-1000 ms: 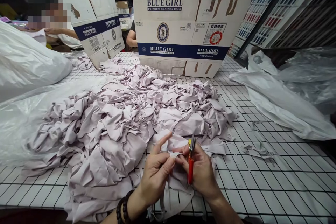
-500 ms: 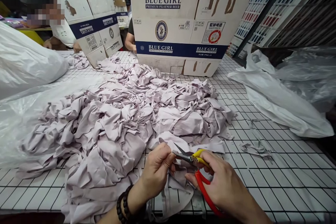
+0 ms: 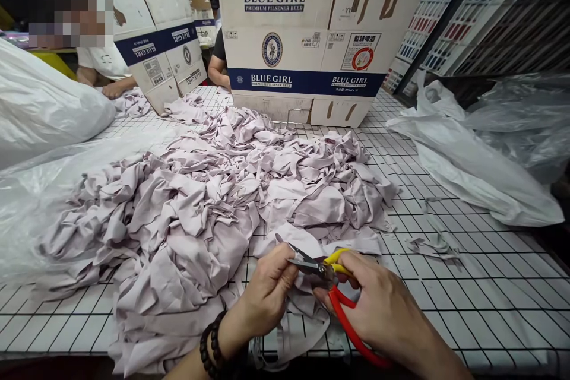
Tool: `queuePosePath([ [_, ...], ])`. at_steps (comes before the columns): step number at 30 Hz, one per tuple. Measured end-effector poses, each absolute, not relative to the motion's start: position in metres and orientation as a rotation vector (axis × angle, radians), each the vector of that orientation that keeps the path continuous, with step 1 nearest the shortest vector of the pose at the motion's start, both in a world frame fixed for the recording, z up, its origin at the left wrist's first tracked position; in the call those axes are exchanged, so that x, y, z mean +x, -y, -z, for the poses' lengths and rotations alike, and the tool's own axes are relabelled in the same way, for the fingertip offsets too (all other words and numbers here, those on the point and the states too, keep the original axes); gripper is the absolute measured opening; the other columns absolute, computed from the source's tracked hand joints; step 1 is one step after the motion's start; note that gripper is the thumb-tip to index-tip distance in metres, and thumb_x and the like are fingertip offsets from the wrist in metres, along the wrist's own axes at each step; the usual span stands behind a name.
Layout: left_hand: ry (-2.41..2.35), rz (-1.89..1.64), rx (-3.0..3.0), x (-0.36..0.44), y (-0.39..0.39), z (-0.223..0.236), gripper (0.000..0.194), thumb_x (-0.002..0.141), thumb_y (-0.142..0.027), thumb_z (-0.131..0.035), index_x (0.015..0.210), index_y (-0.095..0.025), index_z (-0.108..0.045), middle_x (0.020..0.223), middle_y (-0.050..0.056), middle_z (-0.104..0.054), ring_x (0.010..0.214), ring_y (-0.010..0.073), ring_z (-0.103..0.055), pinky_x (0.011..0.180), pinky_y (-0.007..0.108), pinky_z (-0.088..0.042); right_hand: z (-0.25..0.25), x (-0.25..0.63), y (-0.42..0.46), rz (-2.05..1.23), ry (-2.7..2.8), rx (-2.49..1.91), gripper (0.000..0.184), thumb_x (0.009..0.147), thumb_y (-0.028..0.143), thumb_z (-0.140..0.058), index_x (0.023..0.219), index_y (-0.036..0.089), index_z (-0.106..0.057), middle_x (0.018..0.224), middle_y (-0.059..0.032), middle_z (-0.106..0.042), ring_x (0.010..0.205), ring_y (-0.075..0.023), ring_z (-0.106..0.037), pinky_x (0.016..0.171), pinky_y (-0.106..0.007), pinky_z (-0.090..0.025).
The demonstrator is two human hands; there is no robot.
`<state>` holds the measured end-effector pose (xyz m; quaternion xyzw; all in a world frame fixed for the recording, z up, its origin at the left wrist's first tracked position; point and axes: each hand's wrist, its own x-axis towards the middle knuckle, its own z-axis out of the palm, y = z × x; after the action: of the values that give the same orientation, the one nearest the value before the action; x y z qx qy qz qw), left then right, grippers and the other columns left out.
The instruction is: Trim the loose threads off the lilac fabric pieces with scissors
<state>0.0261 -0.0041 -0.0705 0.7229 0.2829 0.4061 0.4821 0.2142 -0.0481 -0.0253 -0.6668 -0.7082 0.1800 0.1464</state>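
Observation:
My right hand (image 3: 371, 294) grips a pair of scissors (image 3: 328, 272) with one yellow and one red handle. The blades point left and stand a little apart, their tips close to my left fingers. My left hand (image 3: 271, 291), with dark beaded bracelets (image 3: 212, 344) at the wrist, pinches a pale lilac fabric piece (image 3: 307, 332). Part of that piece and a thin strip hang below, between my hands. Just beyond and to the left spreads a large heap of the same pale lilac fabric (image 3: 191, 208).
Beer cartons (image 3: 285, 24) stand across the back of the grid-patterned table (image 3: 445, 297). Clear and white plastic bags lie left (image 3: 44, 101) and right (image 3: 481, 160). Small fabric scraps (image 3: 434, 248) lie right of the heap. Two people sit behind the cartons, partly hidden.
The scissors' blades have closed partway near my left fingers. Both hands stay almost in place. A co-worker's hand at the back left has come further into view beside the carton.

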Motion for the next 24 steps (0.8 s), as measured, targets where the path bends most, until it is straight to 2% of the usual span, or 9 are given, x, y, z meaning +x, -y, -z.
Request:
queuePosePath([
  [15, -0.685, -0.945, 1.634, 0.0257, 0.0068, 0.0697, 0.027, 0.1, -0.029, -0.038, 0.094, -0.017, -0.062, 0.094, 0.007, -0.056, 0.091, 0.0201, -0.05, 0.091, 0.034, -0.038, 0.033, 0.2144, 0.048, -0.394, 2.045, -1.885, 0.018, 0.076, 0.039, -0.063, 0.075, 0.023, -0.055, 0.074, -0.0014, -0.065, 0.064, -0.0185, -0.06, 0.056, -0.028, -0.044],
  [24, -0.666, -0.94, 1.532, 0.0273, 0.0061, 0.0744, 0.032, 0.1, -0.033, -0.037, 0.086, -0.016, -0.06, 0.09, 0.005, -0.054, 0.088, 0.0181, -0.05, 0.085, 0.03, -0.039, 0.0341, 0.2141, 0.0496, -0.306, 2.059, -1.882, 0.024, 0.077, 0.042, -0.062, 0.067, 0.024, -0.052, 0.062, 0.0014, -0.058, 0.051, -0.0142, -0.051, 0.049, -0.024, -0.037],
])
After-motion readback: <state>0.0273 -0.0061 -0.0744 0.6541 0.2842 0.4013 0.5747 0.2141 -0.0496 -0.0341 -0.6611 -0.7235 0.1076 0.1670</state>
